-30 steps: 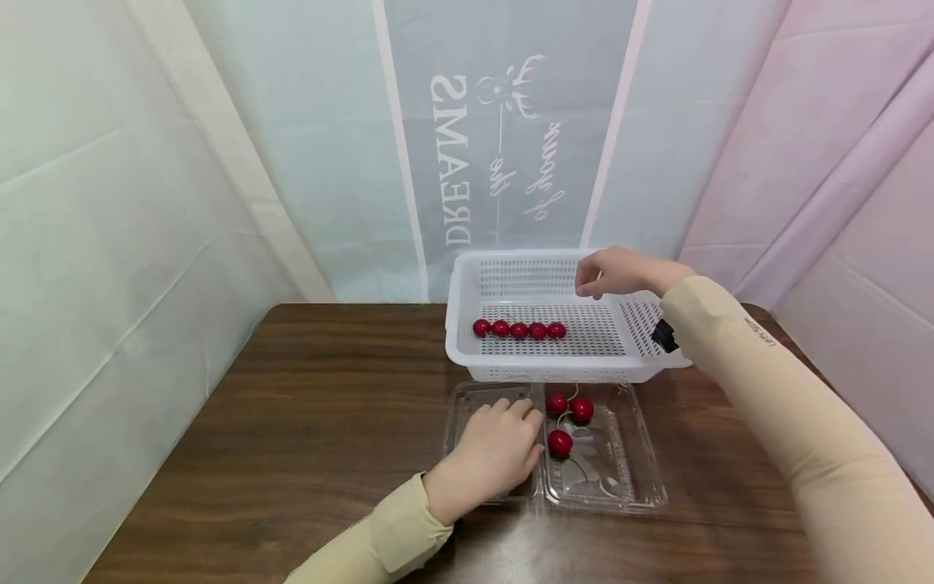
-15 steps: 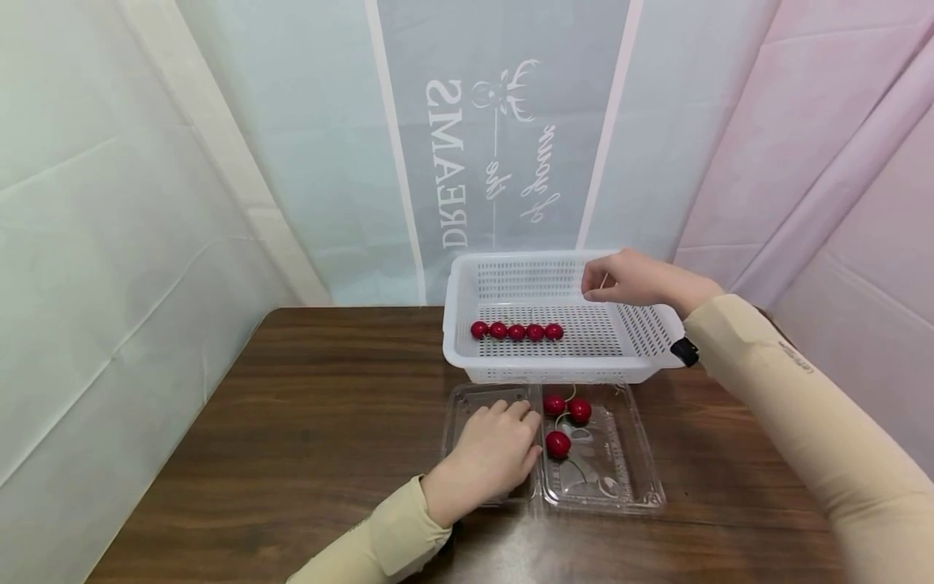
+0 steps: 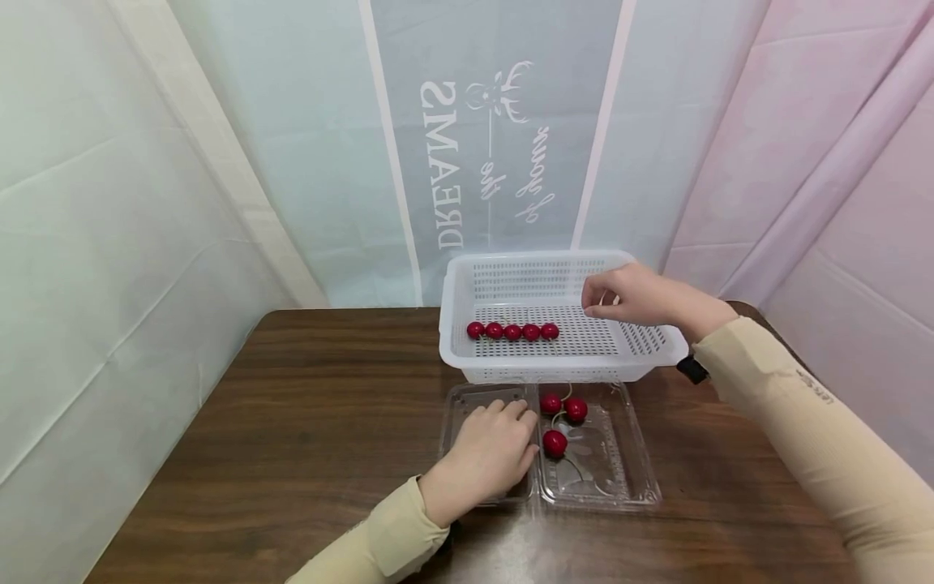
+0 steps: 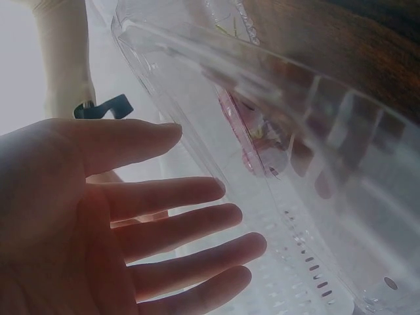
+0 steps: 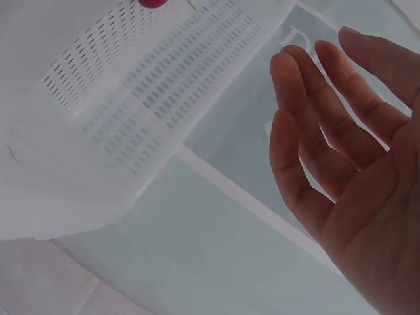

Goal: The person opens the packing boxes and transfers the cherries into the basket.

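Note:
My left hand [image 3: 485,450] lies over the left half of a clear plastic clamshell box [image 3: 642,438]. In the left wrist view its fingers are nearly straight and spread, holding nothing. Three red cherries with stems, one of them the lower cherry [image 3: 555,444], lie in the box's right half. Over the right part of a white slotted basket [image 3: 456,345] hovers my right hand [image 3: 631,294]. The right wrist view shows its fingers loosely bent, with nothing between them. Inside the basket, several red cherries [image 3: 513,332] sit in a straight row along the near side.
The basket stands at the back of a dark wooden table [image 3: 314,422], with the box directly in front of it. A pale printed cloth [image 3: 496,146] hangs behind, and light cloth walls enclose both sides.
My right hand has shifted a little right and down over the basket, its fingers slightly looser. My left hand and the cherries hold their places. The head view has drifted slightly.

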`<state>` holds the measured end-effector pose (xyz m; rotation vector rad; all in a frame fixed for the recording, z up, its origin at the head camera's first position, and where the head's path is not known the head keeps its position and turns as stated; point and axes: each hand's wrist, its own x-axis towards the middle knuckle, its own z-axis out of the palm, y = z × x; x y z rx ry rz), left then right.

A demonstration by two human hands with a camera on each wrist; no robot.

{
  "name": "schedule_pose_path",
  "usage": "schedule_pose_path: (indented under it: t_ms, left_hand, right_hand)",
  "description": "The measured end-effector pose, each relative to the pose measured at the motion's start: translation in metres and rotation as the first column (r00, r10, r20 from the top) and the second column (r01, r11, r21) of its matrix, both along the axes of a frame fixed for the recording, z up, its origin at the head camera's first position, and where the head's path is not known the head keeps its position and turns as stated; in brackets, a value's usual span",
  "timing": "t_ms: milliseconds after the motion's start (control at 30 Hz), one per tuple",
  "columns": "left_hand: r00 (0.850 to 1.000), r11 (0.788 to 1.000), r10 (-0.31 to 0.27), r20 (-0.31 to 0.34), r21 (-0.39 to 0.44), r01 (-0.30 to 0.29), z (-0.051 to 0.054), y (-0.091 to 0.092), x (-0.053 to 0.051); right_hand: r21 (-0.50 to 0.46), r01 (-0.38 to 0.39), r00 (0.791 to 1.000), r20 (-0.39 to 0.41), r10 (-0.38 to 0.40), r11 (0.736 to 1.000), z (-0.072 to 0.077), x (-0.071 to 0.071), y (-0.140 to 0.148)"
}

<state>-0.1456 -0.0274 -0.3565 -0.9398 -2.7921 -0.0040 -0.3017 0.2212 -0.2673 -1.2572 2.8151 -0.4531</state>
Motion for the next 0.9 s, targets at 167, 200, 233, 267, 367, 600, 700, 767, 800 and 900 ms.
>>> schedule_pose_path:
  t_ms: [167, 200, 233, 267, 367, 600, 700, 767, 800, 900]
  left_hand:
    - [1.0, 1.0, 0.003, 0.001, 0.005, -0.003, 0.0, 0.0, 0.0]
    - [1.0, 1.0, 0.003, 0.002, 0.007, -0.003, 0.001, 0.0, 0.0]
    - [1.0, 1.0, 0.002, 0.002, 0.008, -0.002, 0.001, 0.0, 0.0]
    - [1.0, 1.0, 0.0, 0.001, 0.01, 0.0, 0.001, 0.0, 0.001]
    - [1.0, 1.0, -0.001, 0.002, 0.011, 0.001, 0.001, -0.001, 0.001]
    - [1.0, 1.0, -0.004, 0.012, 0.014, 0.003, 0.002, 0.0, 0.001]
    - [1.0, 1.0, -0.007, 0.014, 0.016, 0.006, 0.002, 0.0, 0.001]
    - [1.0, 1.0, -0.008, 0.016, 0.019, 0.007, 0.001, -0.001, 0.001]
    - [1.0, 1.0, -0.008, 0.018, 0.021, 0.007, 0.001, -0.001, 0.001]
    - [1.0, 1.0, -0.008, 0.021, 0.024, 0.007, 0.001, 0.0, 0.001]
  right_hand:
    - [-0.01, 0.009, 1.0, 0.01, -0.009, 1.0, -0.002, 0.009, 0.0]
    - [-0.014, 0.01, 1.0, 0.006, -0.01, 1.0, -0.003, 0.011, 0.0]
    - [-0.018, 0.012, 1.0, 0.003, -0.012, 1.0, -0.003, 0.013, 0.0]
    - [-0.021, 0.011, 1.0, -0.001, -0.011, 1.0, -0.003, 0.015, 0.0]
    - [-0.02, 0.007, 1.0, -0.019, -0.007, 1.0, -0.005, 0.022, 0.0]
    - [-0.025, 0.005, 0.999, -0.05, -0.006, 1.0, -0.009, 0.037, 0.0]
    - [-0.028, 0.023, 0.999, -0.037, -0.024, 0.999, -0.01, 0.044, 0.001]
    - [-0.031, 0.045, 0.999, -0.015, -0.045, 0.999, -0.011, 0.05, 0.002]
    - [-0.035, 0.052, 0.999, -0.009, -0.052, 0.998, -0.011, 0.053, 0.002]
    - [-0.046, 0.056, 0.998, -0.006, -0.056, 0.997, -0.014, 0.06, 0.003]
